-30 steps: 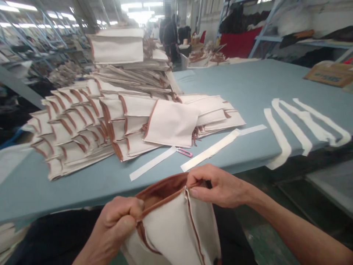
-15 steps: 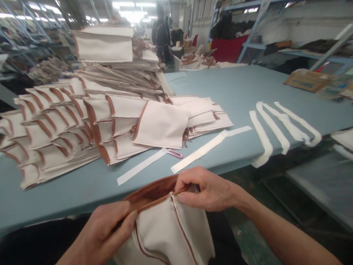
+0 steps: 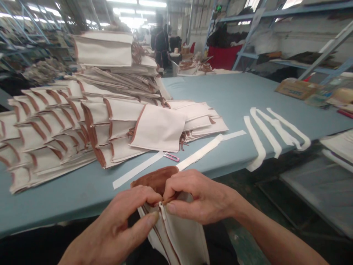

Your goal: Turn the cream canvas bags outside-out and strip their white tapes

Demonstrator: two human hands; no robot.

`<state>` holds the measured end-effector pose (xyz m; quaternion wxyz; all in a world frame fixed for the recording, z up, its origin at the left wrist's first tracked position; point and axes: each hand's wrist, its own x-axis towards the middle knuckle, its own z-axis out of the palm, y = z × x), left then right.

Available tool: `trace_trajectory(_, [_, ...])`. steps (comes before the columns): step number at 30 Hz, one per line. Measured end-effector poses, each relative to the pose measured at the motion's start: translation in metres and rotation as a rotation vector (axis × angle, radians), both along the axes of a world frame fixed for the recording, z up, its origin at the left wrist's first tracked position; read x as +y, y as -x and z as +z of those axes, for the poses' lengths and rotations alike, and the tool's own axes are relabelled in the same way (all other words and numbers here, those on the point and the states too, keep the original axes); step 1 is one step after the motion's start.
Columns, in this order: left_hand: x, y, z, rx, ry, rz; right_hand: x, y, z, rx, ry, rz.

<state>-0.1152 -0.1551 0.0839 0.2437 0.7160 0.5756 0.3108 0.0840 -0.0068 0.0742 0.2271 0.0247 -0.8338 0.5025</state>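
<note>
A cream fabric pouch (image 3: 185, 229) with a brown lining and brown piping hangs between my hands, over my lap at the table's near edge. My right hand (image 3: 197, 197) pinches its top rim just right of the side seam. On the other side of that seam, my left hand (image 3: 124, 217) grips the rim between thumb and fingers. Both sets of fingertips nearly meet at the seam's upper end. The pouch's opening faces up, its brown inside showing behind my fingers. Its lower end runs out of view.
Stacked cream pouches (image 3: 52, 129) cover the table's left side, one pouch (image 3: 158, 127) lying flat in front. Near the edge lie a pink-handled snipper (image 3: 171, 157), a white strip (image 3: 138, 170) and another strip (image 3: 200, 151). Curved white strips (image 3: 255, 147) hang over the blue table's edge (image 3: 226, 162).
My left hand has slid right along the pouch's rim to the seam, close to my right hand. The pouch has bunched together and shifted slightly left and down.
</note>
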Motion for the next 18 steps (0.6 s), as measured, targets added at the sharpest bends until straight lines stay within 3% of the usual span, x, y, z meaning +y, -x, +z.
trace_trajectory(6, [0.007,-0.004,-0.011,-0.080,0.144,0.034,0.002,-0.006,-0.010,-0.041,0.000,-0.038])
trace_trajectory(11, [0.011,-0.008,-0.012,-0.178,0.276,0.076,0.003,-0.007,-0.015,-0.123,-0.001,-0.066])
trace_trajectory(18, [0.024,-0.019,-0.008,-0.301,0.281,0.100,0.006,-0.008,-0.021,-0.133,0.016,-0.088])
